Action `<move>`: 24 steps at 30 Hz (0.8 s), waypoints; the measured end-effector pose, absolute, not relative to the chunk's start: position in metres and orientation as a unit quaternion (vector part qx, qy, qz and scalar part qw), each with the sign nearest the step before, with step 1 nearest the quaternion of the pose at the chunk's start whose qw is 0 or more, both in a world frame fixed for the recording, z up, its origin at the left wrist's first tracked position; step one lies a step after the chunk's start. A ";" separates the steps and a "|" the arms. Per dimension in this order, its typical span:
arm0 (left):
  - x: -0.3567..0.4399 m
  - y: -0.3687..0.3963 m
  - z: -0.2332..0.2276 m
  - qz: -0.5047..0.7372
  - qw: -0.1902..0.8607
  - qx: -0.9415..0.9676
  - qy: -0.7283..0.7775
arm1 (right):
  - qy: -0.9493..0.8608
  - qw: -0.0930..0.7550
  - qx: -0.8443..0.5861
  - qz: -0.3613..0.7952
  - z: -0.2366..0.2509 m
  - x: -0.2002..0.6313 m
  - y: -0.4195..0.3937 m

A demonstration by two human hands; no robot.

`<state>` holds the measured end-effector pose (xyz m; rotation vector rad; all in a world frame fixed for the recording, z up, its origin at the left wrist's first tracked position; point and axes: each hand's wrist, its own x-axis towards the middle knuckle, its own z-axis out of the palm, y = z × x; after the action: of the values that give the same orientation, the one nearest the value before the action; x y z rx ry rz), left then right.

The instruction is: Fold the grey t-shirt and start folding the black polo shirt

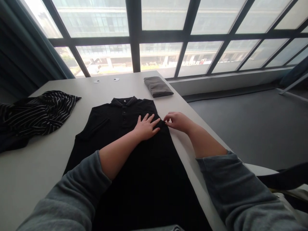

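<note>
Behind the table (36, 166), across the whole top of the frame: tall windows with dark frames, pale buildings beyond the glass. At upper left, a blue-grey curtain (29, 48). At right, grey floor, well below the sill.

On the pale table, at frame centre: black polo (134, 166), laid flat, front up, collar toward the windows, buttons closed along the placket, body running down to the lower edge of the frame. Both sleeves apparently folded in, leaving the sides straight.

Left hand (145, 126): pressed flat on the polo's chest, fingers spread and released, palm down, just right of the placket. Grey sleeve pushed back to the elbow, forearm lying across the cloth.

Right hand (176, 121): at the polo's right edge, close to the table's border, fingertips pinched on the fabric there, thumb and forefinger closed on a small bit of the hem line. Touching or nearly touching the left hand's fingertips. Grey sleeve likewise pushed up.

At left of the frame, on the table: striped shirt (36, 115), black with thin white lines, crumpled and unfolded, well apart from the polo.

Above the polo's right shoulder, near the table's far corner: folded grey garment (158, 86), a neat rectangle. Farther left along the far edge, two small round caps (116, 79) set in the tabletop.
</note>
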<state>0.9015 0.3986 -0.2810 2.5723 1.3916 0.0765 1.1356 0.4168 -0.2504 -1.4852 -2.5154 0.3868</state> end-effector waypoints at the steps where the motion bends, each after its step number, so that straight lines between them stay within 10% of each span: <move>1: 0.901 0.399 -0.281 0.041 0.099 0.877 0.469 | -0.857 0.112 -0.486 0.127 -0.251 1.135 0.415; 24: 0.892 0.406 -0.279 0.153 0.131 0.887 0.416 | -0.883 0.086 -0.442 0.129 -0.245 1.142 0.385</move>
<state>0.8918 0.4065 -0.2786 2.5753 1.2067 0.4449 1.1418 0.3852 -0.2449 -1.3179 -2.6339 0.3851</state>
